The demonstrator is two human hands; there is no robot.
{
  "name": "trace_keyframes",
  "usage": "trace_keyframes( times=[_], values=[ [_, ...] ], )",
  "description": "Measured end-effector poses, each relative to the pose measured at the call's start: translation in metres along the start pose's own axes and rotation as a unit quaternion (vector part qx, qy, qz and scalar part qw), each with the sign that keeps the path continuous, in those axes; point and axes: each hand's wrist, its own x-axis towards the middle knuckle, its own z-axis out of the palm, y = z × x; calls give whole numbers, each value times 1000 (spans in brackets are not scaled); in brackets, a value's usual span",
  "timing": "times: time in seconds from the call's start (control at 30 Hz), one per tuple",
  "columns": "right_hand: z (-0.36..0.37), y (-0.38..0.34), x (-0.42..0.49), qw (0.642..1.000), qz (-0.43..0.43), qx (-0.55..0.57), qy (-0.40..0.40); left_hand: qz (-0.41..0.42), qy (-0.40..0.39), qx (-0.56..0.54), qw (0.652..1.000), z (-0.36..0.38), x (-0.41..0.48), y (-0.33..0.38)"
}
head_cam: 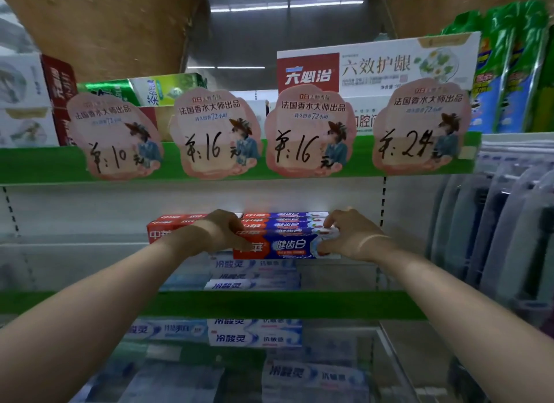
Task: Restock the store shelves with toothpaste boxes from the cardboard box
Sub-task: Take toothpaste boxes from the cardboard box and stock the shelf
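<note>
the left hand [221,231] is gripping the left end of a red-and-blue toothpaste box [287,246], fingers curling over its top edge. the right hand [353,237] is pinching the right end, thumb low on the front face. the box is lying lengthwise in front of matching boxes [287,222] on the green-edged shelf [269,303], directly above a stack of white-and-blue boxes [254,275]. pink price tags [215,135] are hanging from the shelf above.
</note>
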Motion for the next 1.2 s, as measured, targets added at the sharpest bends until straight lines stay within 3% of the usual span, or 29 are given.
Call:
trace_keyframes(
  times=[0.53,0.8,1.2],
  values=[
    [4,-7,-7,999,-25,-23,20,-24,28,-56,998,6,0,-4],
    [-10,-5,-9,997,-45,-58,9,27,76,129,988,16,-4,4],
    [-5,-25,-14,983,-34,-172,53,47,136,249,958,32,-5,12]
  ],
)
